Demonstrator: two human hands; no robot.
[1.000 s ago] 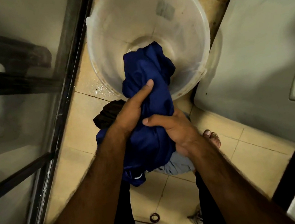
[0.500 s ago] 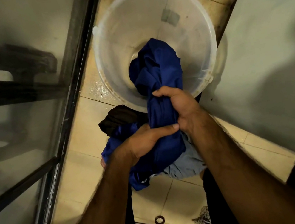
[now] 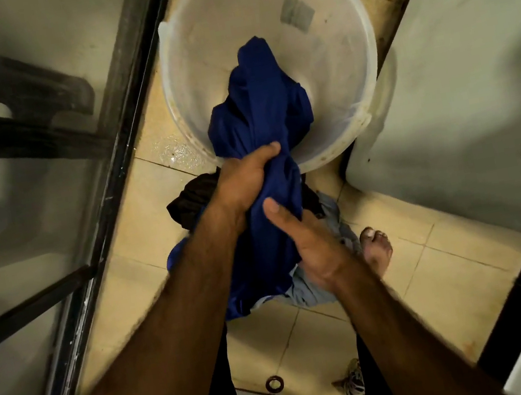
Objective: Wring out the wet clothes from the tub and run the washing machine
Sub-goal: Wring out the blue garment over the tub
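Blue garment (image 3: pixel 259 121), bunched and gripped in both hands above the near rim of the translucent white tub (image 3: pixel 360 40).

Clenched round the twisted middle with the left hand (image 3: pixel 246 182), fingers wrapped over the top; grasped lower down with the right hand (image 3: pixel 309 244), thumb laid across the fabric, other fingers hidden behind it. Upper end draped into the tub, lower end hanging toward the beige tiled floor (image 3: pixel 138 225). Beneath the hands, a black garment (image 3: pixel 190 199) and a pale grey-blue garment (image 3: pixel 306 290) heaped on the tiles, just beside a bare foot (image 3: pixel 377 246). Wet splashes (image 3: pixel 174 151) on the tile left of the tub. Right of the tub, a white appliance (image 3: pixel 471 55) with a grey handle; left, a dark-framed glass door (image 3: pixel 44 200). Near the bottom edge, a small dark ring (image 3: pixel 274 384) and a coil of pale cord (image 3: pixel 354 393).
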